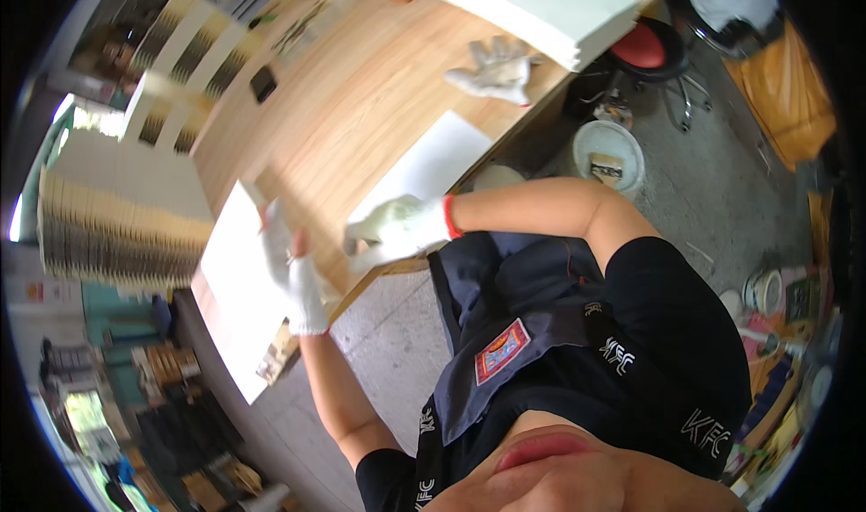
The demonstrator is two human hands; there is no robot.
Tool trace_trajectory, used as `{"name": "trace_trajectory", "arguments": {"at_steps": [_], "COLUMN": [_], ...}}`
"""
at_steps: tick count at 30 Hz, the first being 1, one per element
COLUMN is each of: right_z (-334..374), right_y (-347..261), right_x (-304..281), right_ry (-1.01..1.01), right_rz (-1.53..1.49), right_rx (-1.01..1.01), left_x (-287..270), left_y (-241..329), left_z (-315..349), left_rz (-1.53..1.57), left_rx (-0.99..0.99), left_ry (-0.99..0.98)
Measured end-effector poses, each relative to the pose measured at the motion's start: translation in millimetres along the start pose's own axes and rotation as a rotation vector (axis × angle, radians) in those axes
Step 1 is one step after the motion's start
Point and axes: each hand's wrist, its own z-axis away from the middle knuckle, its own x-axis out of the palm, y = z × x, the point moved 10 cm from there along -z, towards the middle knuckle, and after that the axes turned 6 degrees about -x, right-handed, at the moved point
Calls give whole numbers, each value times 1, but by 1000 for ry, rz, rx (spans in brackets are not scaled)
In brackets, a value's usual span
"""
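Observation:
My left hand (299, 291), in a white knit glove with bare fingertips showing, is over a white sheet or board (233, 273) that juts past the table's left edge. Its fingers are stretched out, with the thumb apart. Beside it a brownish flat patch is smeared, so I cannot tell what it is. My right hand (401, 230), in a white glove with a red cuff, is at the table's near edge. Its fingers curl toward the thumb, and anything between them is hidden. Another white sheet (433, 156) lies just beyond it on the wooden table (334, 124).
A loose white glove (494, 72) lies near a thick white paper stack (541, 11). At the left rise tall stacks of layered sheets (122, 205). A small black object (262, 84) sits farther back. A red-seated stool (640, 45) and white bucket (580, 154) stand right.

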Motion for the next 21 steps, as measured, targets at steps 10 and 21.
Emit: {"name": "trace_trajectory", "arguments": {"at_steps": [10,21], "right_z": [150,233], "right_y": [63,115], "right_x": [-49,-55], "right_ry": [26,192], "right_rz": [-100,-358], "right_rx": [320,373], "left_x": [433,497], "left_y": [99,117], "left_z": [-28,-65], "left_rz": [889,829], "left_rx": [-982,-992], "left_ry": [-892,-660]}}
